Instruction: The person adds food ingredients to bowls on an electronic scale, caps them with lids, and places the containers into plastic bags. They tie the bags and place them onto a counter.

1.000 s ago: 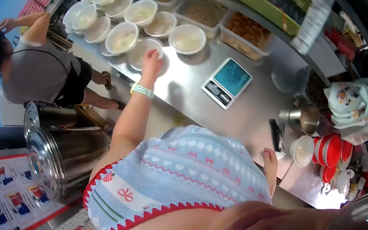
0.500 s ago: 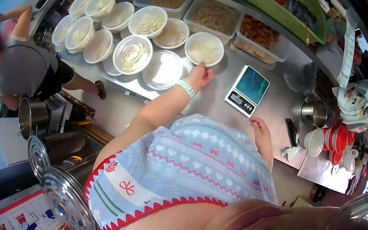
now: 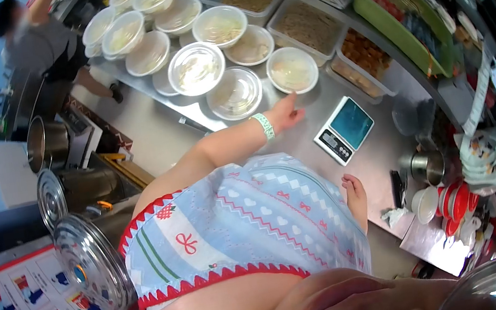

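Observation:
My left hand [image 3: 287,114], with a pale green wristband, is over the steel counter beside a round lidded white plastic bowl [image 3: 292,71]. One finger points at the bowl's near rim; the others are loosely bent and hold nothing. Pale food shows faintly through the lid. My right hand [image 3: 353,188] hangs at the counter's near edge, empty, fingers slightly bent and apart. Between and beyond both hands lies a white digital scale [image 3: 344,131] with a blue-green weighing plate. Left of my left hand, another lidded bowl [image 3: 235,93] stands among several similar ones.
Food tubs [image 3: 309,29] line the back, by a green basket [image 3: 397,17]. A steel pot [image 3: 427,166], red lids [image 3: 457,191] and plastic bags [image 3: 489,160] are at the right. Pots with lids [image 3: 91,262] stand at left, and another person [image 3: 46,50] is at upper left.
My left hand has drawn back slightly from the bowl's rim, where its fingers were before. My view has shifted, and the other person has moved towards the upper edge.

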The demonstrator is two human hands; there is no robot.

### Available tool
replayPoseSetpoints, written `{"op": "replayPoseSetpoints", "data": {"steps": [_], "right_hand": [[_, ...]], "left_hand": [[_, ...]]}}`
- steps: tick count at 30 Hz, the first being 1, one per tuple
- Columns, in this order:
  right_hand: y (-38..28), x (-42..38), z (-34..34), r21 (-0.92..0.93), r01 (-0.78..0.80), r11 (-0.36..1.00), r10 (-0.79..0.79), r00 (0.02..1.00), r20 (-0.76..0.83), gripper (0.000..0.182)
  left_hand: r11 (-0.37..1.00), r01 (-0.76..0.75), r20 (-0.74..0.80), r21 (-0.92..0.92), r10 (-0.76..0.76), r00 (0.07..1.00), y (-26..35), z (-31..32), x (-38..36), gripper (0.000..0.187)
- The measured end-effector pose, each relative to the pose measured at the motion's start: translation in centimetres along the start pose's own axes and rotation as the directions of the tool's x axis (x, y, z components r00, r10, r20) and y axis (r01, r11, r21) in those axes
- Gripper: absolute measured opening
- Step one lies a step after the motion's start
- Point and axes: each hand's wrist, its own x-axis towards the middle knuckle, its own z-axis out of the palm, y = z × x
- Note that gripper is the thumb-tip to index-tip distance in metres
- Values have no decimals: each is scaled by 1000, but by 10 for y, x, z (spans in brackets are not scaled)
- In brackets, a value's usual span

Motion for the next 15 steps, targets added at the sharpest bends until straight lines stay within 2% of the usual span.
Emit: {"op": "replayPoseSetpoints", "data": {"steps": [1,2,4,5,6,7,8,9,10,11,13,14,15], "right_hand": [[3,-1,-1,5,-22,1000,22,1000,-19,29],[4,2,0,14,-46,999,47,998,-45,30],[3,6,4,5,-57,998,57,998,-23,30],[1,6,5,1,-68,998,68,997,-32,29],[2,8,7,-94,-9,996,9,1000,1,28],[0,13,6,-187,38,982,-36,999,16,27],[-11,15,8,-206,72,976,-70,997,14,27],[-24,15,11,-229,96,969,-96,995,9,27],[-26,15,11,-192,96,977,-98,995,3,27],[-28,23,13,-152,120,981,-118,993,20,28],[-26,32,11,-178,179,968,-182,983,1,29],[-28,33,11,-166,163,973,-173,984,-50,29],[-32,35,8,-150,148,978,-154,988,-32,30]], "left_hand": [[1000,17,1,17,-17,1000,3,7,-17,27],[999,-35,5,32,35,999,6,6,-27,33],[998,-45,33,-32,46,998,11,-14,-3,31],[996,-37,82,-78,44,996,10,-22,26,30],[988,-7,279,-152,50,959,5,-41,72,23],[987,-128,174,-94,143,974,8,-22,45,22],[982,-177,127,-69,185,975,7,-22,52,24],[950,-304,156,70,291,944,5,-21,47,23],[926,-371,337,65,329,882,2,-37,63,13],[920,-392,101,9,389,916,-2,-18,31,8],[874,-485,85,33,481,873,-8,-19,25,11],[876,-480,104,35,475,874,-12,-14,13,11],[878,-479,116,25,473,873,-13,-8,-3,11]]}}
